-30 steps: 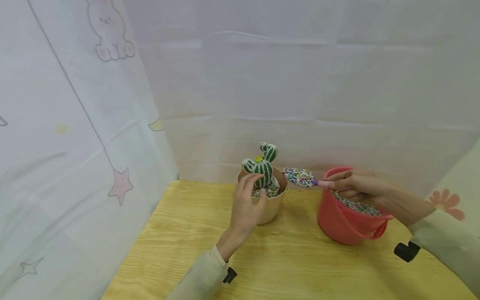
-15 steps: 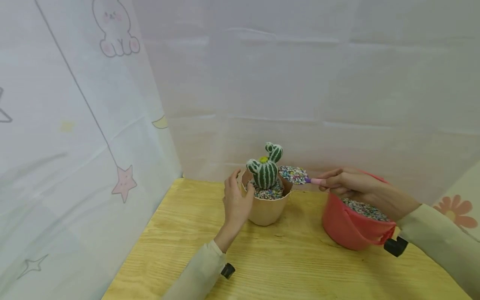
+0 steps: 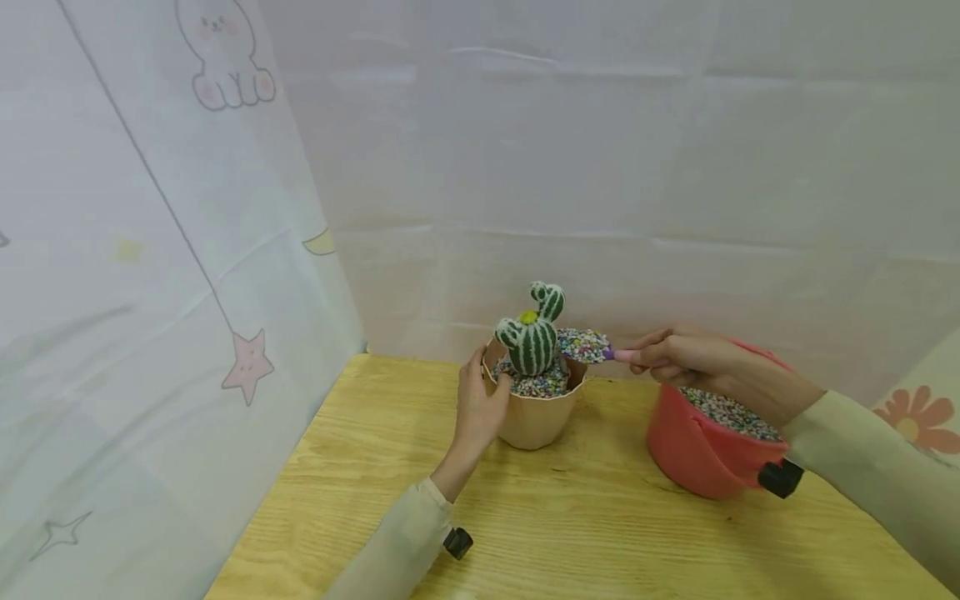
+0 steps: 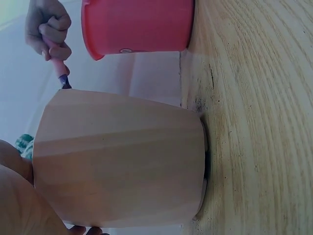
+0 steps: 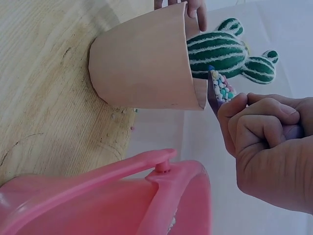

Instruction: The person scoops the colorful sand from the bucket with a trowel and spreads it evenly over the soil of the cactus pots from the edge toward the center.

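Note:
A toy cactus (image 3: 532, 346), green with white stripes and a yellow flower, stands in a beige flower pot (image 3: 536, 421) among colourful pebbles (image 3: 542, 383). My left hand (image 3: 480, 404) holds the pot's left rim, thumb at the inside and fingers along the outside. In my right hand (image 3: 686, 358), the fingers are curled round the pink handle of a small trowel (image 3: 624, 356). Its purple blade bears a heap of colourful pebbles (image 3: 583, 345) at the pot's right rim, close beside the cactus. The right wrist view shows the trowel blade (image 5: 213, 93) tilted over the rim.
A red bucket (image 3: 693, 454) of pebbles (image 3: 727, 414) stands right of the pot, below my right forearm; its handle (image 5: 98, 183) hangs down the side. The wooden table (image 3: 585, 525) meets a pale cloth backdrop (image 3: 555, 167) behind and a printed one at left.
My left hand has moved from beside the cactus to the pot's left rim. The loaded trowel has shifted slightly left and down toward the pot's right rim.

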Demonstrator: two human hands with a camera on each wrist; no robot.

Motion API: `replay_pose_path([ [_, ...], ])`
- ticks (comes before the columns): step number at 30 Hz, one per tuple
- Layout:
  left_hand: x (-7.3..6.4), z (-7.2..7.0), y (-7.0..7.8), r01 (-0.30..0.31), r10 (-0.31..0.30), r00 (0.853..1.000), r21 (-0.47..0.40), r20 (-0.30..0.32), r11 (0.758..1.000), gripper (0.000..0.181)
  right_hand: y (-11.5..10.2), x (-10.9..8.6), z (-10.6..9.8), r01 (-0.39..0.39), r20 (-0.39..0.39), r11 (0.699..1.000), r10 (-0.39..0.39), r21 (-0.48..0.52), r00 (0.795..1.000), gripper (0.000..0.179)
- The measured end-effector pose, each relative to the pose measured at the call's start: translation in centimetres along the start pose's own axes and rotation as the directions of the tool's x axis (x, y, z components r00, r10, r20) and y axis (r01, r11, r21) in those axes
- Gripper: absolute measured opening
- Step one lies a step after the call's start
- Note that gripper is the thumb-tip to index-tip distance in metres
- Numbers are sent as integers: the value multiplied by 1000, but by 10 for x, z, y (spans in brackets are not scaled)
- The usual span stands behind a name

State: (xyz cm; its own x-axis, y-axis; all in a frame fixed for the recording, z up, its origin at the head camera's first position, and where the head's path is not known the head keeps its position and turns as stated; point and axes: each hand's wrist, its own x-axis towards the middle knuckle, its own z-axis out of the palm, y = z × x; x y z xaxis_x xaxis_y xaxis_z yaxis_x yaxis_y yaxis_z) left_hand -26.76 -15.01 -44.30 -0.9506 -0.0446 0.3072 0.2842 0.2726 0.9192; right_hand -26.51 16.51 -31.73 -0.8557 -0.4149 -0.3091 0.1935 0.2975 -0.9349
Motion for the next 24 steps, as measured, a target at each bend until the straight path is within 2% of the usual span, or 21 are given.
replay_pose_path([
  [5,0,-1,-1,-4,4,1000,-13,-1,1000,62,-3,6,6,-36,-56,999,34,-35,998,46],
  [17,0,0,-2,-40,40,999,-12,-18,999,63,-4,9,15,-13,-83,998,8,-59,997,43],
  [24,-1,0,-1,-16,16,1000,-9,-17,1000,63,-8,9,22,-13,-90,992,2,-122,996,47],
])
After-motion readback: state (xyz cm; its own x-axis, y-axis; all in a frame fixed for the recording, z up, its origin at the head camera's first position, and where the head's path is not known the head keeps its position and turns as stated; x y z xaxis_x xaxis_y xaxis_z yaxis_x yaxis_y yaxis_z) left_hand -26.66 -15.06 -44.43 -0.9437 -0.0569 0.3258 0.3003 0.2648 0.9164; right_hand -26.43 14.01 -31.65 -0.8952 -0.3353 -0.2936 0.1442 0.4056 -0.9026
